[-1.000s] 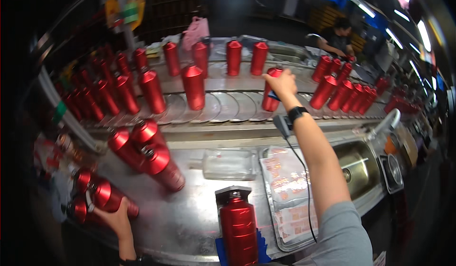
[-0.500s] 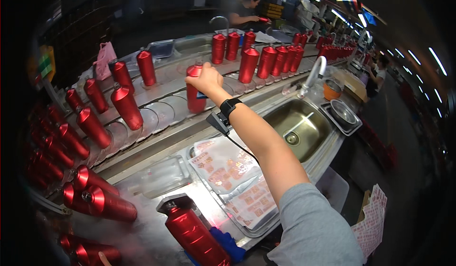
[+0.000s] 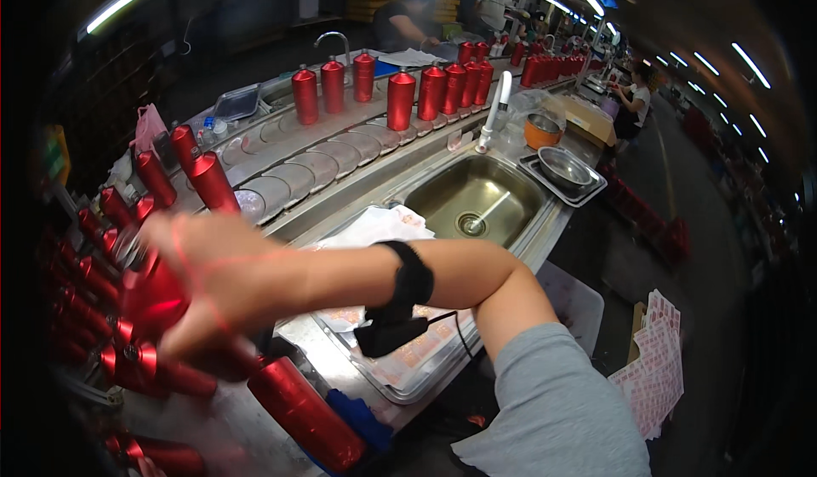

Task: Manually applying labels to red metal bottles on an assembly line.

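Observation:
My right hand (image 3: 225, 285), smeared by motion, reaches across to the left, wrapped round the upper part of a shiny red bottle (image 3: 157, 298). A black strap with a small dark device circles that wrist. Below the hand a red bottle (image 3: 306, 413) lies on its side against a blue cloth (image 3: 362, 417) on the steel counter. At the lower left edge only a sliver of what seems to be my left hand (image 3: 151, 467) shows, beside a lying red bottle (image 3: 166, 454); its fingers are mostly hidden. Several more red bottles stand and lie at the left.
A conveyor of rounded plates (image 3: 340, 155) crosses behind the counter, with red bottles (image 3: 401, 101) standing on it. A steel sink (image 3: 425, 196) with a white tap (image 3: 495, 111) is at the right. Printed sheets lie on a tray (image 3: 413, 392). A person (image 3: 407, 26) works across the line.
My right hand has lifted the red bottle off the conveyor and swung it left and nearer to me. The view has shifted. Less of the left hand shows at the lower edge.

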The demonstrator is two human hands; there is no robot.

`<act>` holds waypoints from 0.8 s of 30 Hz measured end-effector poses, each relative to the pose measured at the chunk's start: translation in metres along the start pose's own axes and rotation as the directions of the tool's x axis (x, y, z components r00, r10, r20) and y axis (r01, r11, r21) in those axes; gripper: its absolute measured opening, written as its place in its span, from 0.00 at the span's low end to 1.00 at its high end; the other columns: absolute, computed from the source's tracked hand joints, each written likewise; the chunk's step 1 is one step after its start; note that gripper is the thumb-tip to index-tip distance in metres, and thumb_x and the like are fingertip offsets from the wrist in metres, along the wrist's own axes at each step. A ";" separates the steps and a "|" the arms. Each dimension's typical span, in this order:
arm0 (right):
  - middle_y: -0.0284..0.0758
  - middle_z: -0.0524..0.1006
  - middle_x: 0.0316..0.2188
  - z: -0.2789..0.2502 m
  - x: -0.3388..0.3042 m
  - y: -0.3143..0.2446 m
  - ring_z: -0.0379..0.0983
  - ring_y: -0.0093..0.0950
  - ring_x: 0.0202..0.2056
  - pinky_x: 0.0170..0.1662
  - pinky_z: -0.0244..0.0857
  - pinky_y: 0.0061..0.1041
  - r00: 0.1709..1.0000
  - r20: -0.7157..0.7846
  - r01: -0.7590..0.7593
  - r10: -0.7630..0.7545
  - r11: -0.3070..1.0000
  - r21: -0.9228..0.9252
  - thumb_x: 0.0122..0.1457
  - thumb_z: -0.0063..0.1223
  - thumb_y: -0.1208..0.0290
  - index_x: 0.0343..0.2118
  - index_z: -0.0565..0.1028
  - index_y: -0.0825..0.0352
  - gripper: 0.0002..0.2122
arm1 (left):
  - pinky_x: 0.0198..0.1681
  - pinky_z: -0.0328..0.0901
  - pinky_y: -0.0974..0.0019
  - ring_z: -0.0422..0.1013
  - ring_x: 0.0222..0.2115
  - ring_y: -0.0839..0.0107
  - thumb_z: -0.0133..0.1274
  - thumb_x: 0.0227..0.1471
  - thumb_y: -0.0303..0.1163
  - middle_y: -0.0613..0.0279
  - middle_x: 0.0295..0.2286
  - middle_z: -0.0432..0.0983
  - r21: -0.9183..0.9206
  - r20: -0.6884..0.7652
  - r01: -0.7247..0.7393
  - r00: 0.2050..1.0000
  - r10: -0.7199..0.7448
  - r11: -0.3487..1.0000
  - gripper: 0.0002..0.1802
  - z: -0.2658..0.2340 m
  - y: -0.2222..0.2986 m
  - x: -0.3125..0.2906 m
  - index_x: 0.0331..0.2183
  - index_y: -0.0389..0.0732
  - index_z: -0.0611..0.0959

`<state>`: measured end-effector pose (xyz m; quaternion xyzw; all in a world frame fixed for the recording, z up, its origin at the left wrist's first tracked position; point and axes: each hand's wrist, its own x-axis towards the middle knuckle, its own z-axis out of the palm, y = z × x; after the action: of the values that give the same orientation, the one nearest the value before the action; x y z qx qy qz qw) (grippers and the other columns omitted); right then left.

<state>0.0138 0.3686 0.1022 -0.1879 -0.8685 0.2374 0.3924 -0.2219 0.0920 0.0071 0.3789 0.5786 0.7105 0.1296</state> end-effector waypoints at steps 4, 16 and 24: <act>0.49 0.76 0.28 0.059 -0.017 -0.073 0.75 0.49 0.35 0.39 0.70 0.40 0.972 0.217 0.036 -0.088 0.972 0.233 0.28 0.72 0.52 0.33 0.69 0.76 0.35 | 0.63 0.53 0.51 0.59 0.59 0.54 0.68 0.46 0.38 0.41 0.60 0.57 0.092 0.369 -0.292 0.898 0.240 0.952 0.54 0.041 0.030 -0.008 0.64 0.33 0.52; 0.41 0.81 0.35 0.072 -0.071 -0.066 0.78 0.25 0.34 0.43 0.72 0.26 0.850 0.410 -0.506 0.331 0.731 0.459 0.59 0.58 0.58 0.54 0.70 0.73 0.26 | 0.61 0.56 0.57 0.62 0.55 0.62 0.66 0.37 0.31 0.54 0.55 0.62 0.259 -0.112 0.052 0.993 -0.023 0.964 0.53 -0.107 -0.012 -0.038 0.62 0.36 0.58; 0.30 0.78 0.26 -0.022 -0.160 0.039 0.70 0.20 0.17 0.21 0.65 0.22 0.413 0.232 -0.574 0.880 0.054 0.817 0.63 0.49 0.49 0.43 0.75 0.62 0.19 | 0.60 0.58 0.60 0.63 0.55 0.63 0.72 0.35 0.25 0.52 0.54 0.62 0.383 -0.454 -0.026 0.866 0.212 0.923 0.53 -0.214 -0.062 0.000 0.60 0.35 0.59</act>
<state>0.1355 0.3239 -0.0018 -0.4407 -0.3423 0.7343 0.3866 -0.3846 -0.0446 -0.0590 0.2408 0.6890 0.6696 -0.1376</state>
